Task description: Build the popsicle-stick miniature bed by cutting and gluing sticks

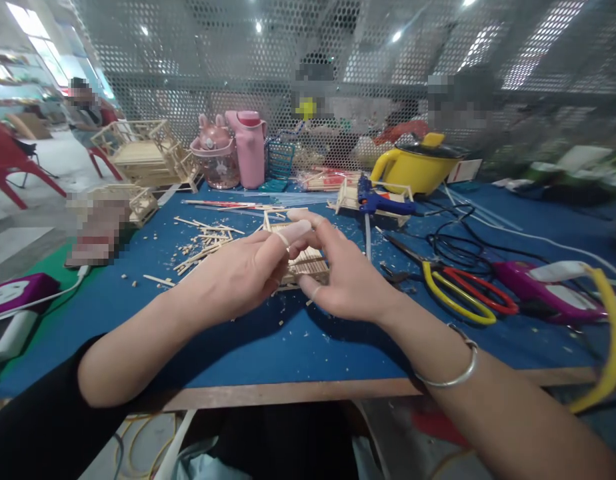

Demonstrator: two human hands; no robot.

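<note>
A small model of pale wooden sticks [308, 264] lies on the blue table in front of me, partly covered by both hands. My left hand [238, 270] reaches over its left side, fingers curled together; whatever they pinch is hidden. My right hand [345, 270] grips the model from the right, thumb at its near edge and fingers bent over the top. White covers wrap some fingertips, and the fingertips of both hands meet above the model. Loose cut sticks [208, 247] are scattered left of my left hand.
A blue glue gun [381, 201] rests behind my right hand, by another stick model [345, 197]. Scissors [461, 290] with yellow and red handles lie right, near black cables [453, 240]. A yellow pot [415, 167] and pink jug [251, 150] stand at the back.
</note>
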